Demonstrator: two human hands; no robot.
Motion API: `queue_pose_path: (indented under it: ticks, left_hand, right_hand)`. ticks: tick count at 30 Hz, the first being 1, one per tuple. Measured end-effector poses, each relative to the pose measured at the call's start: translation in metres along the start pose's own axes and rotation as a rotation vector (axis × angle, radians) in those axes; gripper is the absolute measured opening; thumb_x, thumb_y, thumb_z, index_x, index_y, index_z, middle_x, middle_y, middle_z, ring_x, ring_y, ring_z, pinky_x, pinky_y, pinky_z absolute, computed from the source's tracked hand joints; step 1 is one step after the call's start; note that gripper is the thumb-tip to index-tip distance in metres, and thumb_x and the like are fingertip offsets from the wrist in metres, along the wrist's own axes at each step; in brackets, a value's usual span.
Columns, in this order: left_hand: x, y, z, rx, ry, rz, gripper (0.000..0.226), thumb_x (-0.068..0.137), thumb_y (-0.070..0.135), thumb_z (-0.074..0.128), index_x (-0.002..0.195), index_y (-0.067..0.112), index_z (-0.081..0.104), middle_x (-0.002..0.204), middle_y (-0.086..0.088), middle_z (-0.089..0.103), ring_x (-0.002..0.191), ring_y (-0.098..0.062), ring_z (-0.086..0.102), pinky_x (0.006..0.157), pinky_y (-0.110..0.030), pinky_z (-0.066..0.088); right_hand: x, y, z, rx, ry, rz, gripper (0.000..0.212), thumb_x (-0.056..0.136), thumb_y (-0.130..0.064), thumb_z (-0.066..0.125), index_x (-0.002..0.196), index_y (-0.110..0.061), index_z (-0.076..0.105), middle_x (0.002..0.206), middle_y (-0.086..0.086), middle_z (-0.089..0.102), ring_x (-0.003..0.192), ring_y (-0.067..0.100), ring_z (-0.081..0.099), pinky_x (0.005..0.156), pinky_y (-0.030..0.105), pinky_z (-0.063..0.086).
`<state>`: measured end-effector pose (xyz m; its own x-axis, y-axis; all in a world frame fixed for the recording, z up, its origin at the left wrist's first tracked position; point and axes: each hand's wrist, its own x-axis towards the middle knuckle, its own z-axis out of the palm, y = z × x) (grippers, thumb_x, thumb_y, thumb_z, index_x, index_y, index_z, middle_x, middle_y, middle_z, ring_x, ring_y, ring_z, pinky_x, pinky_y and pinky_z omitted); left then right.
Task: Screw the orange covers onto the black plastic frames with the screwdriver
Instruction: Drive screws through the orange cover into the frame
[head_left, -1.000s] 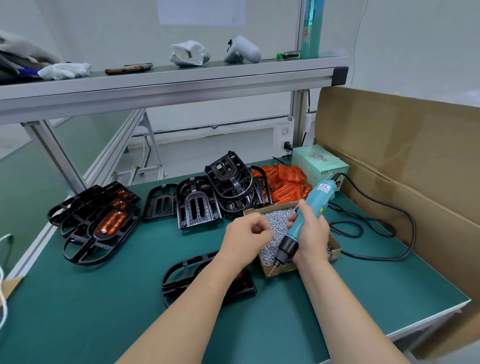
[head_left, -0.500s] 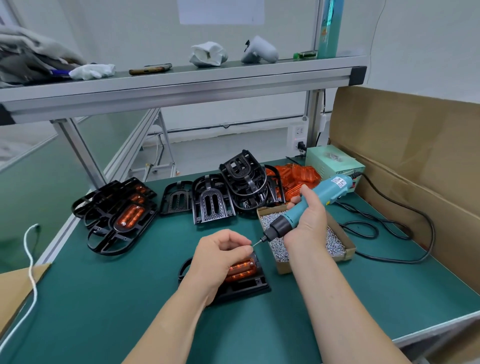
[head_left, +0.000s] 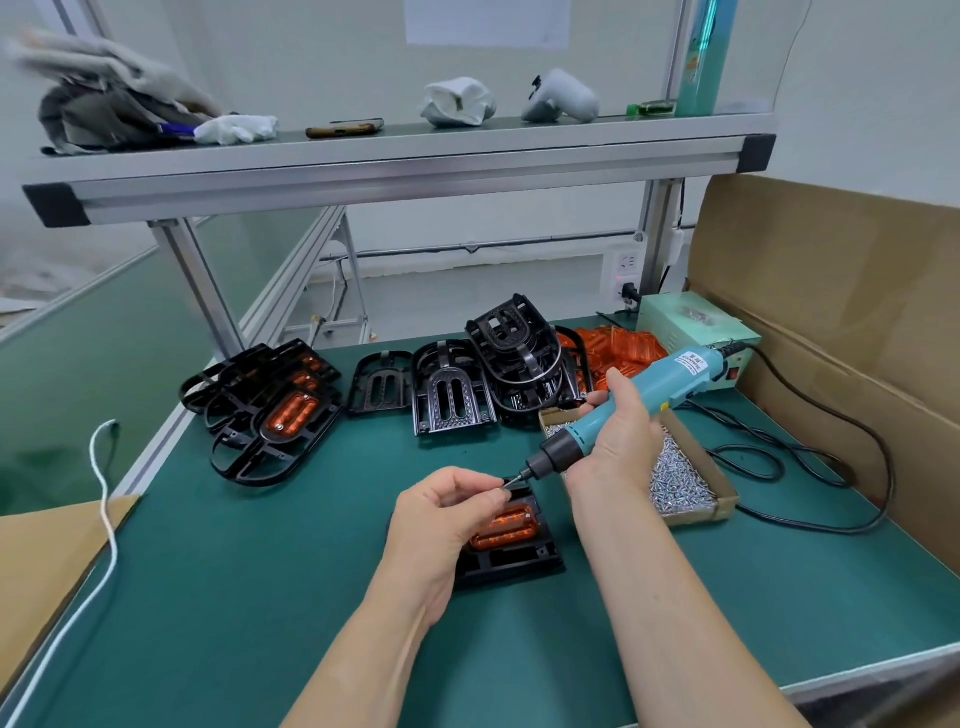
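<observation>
Centre bottom of frame: black frame (head_left: 511, 561) lies flat on the green table (head_left: 260, 571), orange cover (head_left: 506, 527) seated in it. Left hand (head_left: 447, 512) pinches a small screw (head_left: 506, 483) at the bit tip. Right hand (head_left: 621, 441) is wrapped round the teal screwdriver (head_left: 639, 400), bit angled down-left, just above the cover.

Judged: a screw is being loaded, and driving comes next.

Left of centre: finished frames (head_left: 270, 410) stacked, covers on. Upper centre: bare frames (head_left: 452, 389) piled, loose covers (head_left: 618, 348) behind them. Much of the job looks left.

Right of the hands: shallow cardboard box (head_left: 722, 512), open, holding a bed of silver screws (head_left: 675, 478).
</observation>
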<state>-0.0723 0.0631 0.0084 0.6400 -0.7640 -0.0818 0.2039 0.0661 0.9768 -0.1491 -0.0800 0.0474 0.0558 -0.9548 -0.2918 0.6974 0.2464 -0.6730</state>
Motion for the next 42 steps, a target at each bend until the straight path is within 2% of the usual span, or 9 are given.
queue_pose_path:
  ticks: [9, 14, 18, 23, 29, 33, 36, 40, 42]
  left_hand:
    - [-0.016, -0.01, 0.006, 0.175, 0.17, 0.223, 0.022, 0.082, -0.001, 0.074, 0.073, 0.02, 0.074, 0.074, -0.002, 0.073, 0.07, -0.01, 0.063, 0.067, -0.022, 0.05]
    - [-0.023, -0.015, 0.007, 0.254, 0.278, 0.36, 0.027, 0.08, -0.002, 0.075, 0.071, 0.023, 0.074, 0.073, 0.001, 0.072, 0.077, -0.028, 0.065, 0.076, -0.042, 0.054]
    - [-0.025, -0.013, 0.006, 0.27, 0.284, 0.356, 0.029, 0.08, -0.003, 0.075, 0.075, 0.026, 0.076, 0.077, 0.005, 0.073, 0.08, -0.021, 0.067, 0.078, -0.037, 0.056]
    - [-0.028, -0.011, 0.001, 0.317, 0.214, 0.318, 0.047, 0.079, 0.001, 0.077, 0.109, 0.035, 0.066, 0.096, 0.01, 0.075, 0.097, -0.003, 0.068, 0.093, -0.018, 0.049]
    - [-0.026, -0.014, -0.025, 0.705, 0.208, 0.419, 0.073, 0.074, 0.035, 0.081, 0.138, 0.043, 0.047, 0.125, 0.025, 0.059, 0.125, 0.003, 0.045, 0.108, -0.015, 0.028]
    - [-0.026, -0.029, -0.05, 1.008, 0.243, 0.436, 0.092, 0.065, 0.074, 0.063, 0.146, 0.034, 0.042, 0.145, 0.015, 0.041, 0.146, -0.011, 0.019, 0.121, -0.036, 0.013]
    - [-0.024, -0.04, -0.055, 1.074, 0.191, 0.315, 0.103, 0.06, 0.086, 0.055, 0.149, 0.04, 0.033, 0.157, 0.009, 0.022, 0.149, -0.012, 0.006, 0.123, -0.038, 0.01]
    - [-0.019, -0.043, -0.055, 1.08, 0.138, 0.205, 0.112, 0.054, 0.092, 0.054, 0.15, 0.04, 0.031, 0.16, 0.012, 0.013, 0.145, -0.012, 0.009, 0.121, -0.034, 0.013]
    - [-0.019, -0.044, -0.056, 1.062, 0.134, 0.191, 0.112, 0.053, 0.092, 0.056, 0.15, 0.039, 0.032, 0.158, 0.014, 0.014, 0.145, -0.016, 0.014, 0.121, -0.034, 0.017]
  right_hand:
    - [-0.009, 0.008, 0.003, -0.055, 0.043, -0.076, 0.02, 0.087, -0.018, 0.074, 0.101, -0.023, 0.061, 0.06, -0.007, 0.062, 0.05, 0.005, 0.059, 0.052, 0.021, 0.051]
    - [-0.015, 0.019, 0.003, -0.089, 0.04, -0.077, 0.017, 0.089, -0.018, 0.072, 0.1, -0.019, 0.059, 0.056, -0.006, 0.063, 0.05, 0.01, 0.06, 0.057, 0.027, 0.053]
    - [-0.017, 0.024, 0.004, -0.115, -0.001, -0.096, 0.017, 0.088, -0.018, 0.071, 0.1, -0.019, 0.059, 0.055, -0.007, 0.061, 0.049, 0.01, 0.058, 0.053, 0.025, 0.05]
    - [-0.019, 0.026, 0.013, -0.159, -0.086, -0.191, 0.018, 0.086, -0.017, 0.072, 0.097, -0.018, 0.058, 0.056, -0.006, 0.061, 0.05, 0.01, 0.058, 0.054, 0.025, 0.051]
    - [-0.02, 0.025, 0.024, -0.243, -0.229, -0.331, 0.019, 0.085, -0.018, 0.072, 0.095, -0.017, 0.056, 0.066, 0.0, 0.061, 0.052, 0.013, 0.056, 0.053, 0.025, 0.049]
    - [-0.024, 0.028, 0.029, -0.316, -0.375, -0.439, 0.017, 0.084, -0.016, 0.072, 0.09, -0.019, 0.056, 0.063, -0.003, 0.06, 0.048, 0.013, 0.053, 0.05, 0.024, 0.046]
    - [-0.028, 0.033, 0.03, -0.432, -0.475, -0.505, 0.017, 0.081, -0.025, 0.074, 0.087, -0.023, 0.058, 0.064, -0.008, 0.06, 0.05, 0.014, 0.055, 0.051, 0.03, 0.048]
    - [-0.034, 0.043, 0.032, -0.536, -0.599, -0.556, 0.017, 0.08, -0.034, 0.076, 0.088, -0.03, 0.061, 0.076, 0.003, 0.065, 0.066, 0.037, 0.061, 0.063, 0.051, 0.055]
    - [-0.037, 0.048, 0.033, -0.569, -0.65, -0.567, 0.016, 0.08, -0.035, 0.075, 0.089, -0.03, 0.062, 0.076, 0.006, 0.065, 0.066, 0.037, 0.06, 0.064, 0.049, 0.055]
